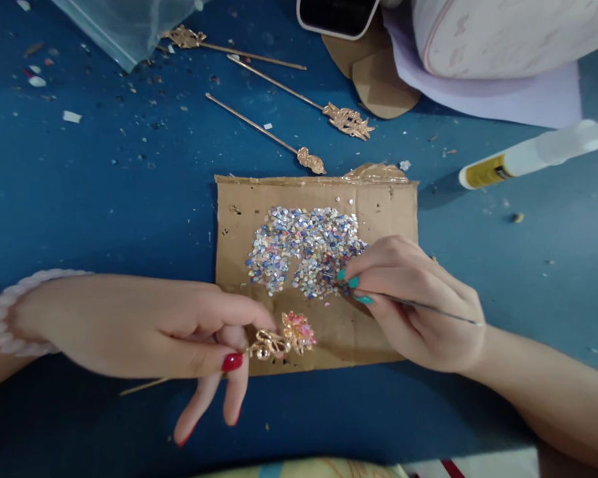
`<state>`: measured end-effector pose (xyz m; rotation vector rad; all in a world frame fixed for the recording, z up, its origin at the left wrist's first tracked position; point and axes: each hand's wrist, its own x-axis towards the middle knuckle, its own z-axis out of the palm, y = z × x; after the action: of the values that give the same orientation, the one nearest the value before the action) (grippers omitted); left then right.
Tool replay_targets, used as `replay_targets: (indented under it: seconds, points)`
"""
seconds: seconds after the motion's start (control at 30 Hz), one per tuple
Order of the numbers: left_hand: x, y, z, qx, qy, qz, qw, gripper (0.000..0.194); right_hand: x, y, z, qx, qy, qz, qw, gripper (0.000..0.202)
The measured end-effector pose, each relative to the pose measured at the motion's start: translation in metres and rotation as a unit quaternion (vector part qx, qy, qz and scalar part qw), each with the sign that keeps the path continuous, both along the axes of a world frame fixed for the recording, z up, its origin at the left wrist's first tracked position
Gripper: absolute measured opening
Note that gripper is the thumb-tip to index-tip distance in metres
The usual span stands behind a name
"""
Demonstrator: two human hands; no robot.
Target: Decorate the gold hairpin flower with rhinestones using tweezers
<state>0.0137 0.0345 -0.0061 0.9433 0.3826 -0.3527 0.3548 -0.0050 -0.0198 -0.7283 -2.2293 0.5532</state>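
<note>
Above the blue tabletop (104, 199) and brown rectangular cardboard sheet (339, 342), the left hand (179, 332) and right hand (428, 338) each keep a narrow grip. The left's pinches a gold metal hairpin with pink flower (270, 344), over the sheet's near-left part: probably light, stiff, fragile in its ornament, best taken below the petals. The right's holds a thin dark rod (428, 307) at shiny blue-and-silver chips (309, 229), likely slippery.

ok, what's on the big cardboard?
Loose shiny chips. Right hand, with thin tool, covers part of the right side; left hand, holding a flower pin, the lower left. Whatever's beneath is hidden.
</note>
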Motion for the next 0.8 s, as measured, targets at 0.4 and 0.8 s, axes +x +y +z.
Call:
replay_targets:
  seconds: [0.4,0.8]
  points:
    - [-0.0014,-0.0005,-0.0008,-0.020,0.022,0.007,1.000,0.033,-0.0016,-0.0003,0.0022,-0.005,-0.005,0.033,0.999,0.018]
    - [-0.0032,-0.0007,-0.0015,-0.014,0.018,0.006,1.000,0.033,-0.0027,-0.0006,0.0009,-0.013,-0.003,0.025,1.000,0.024]
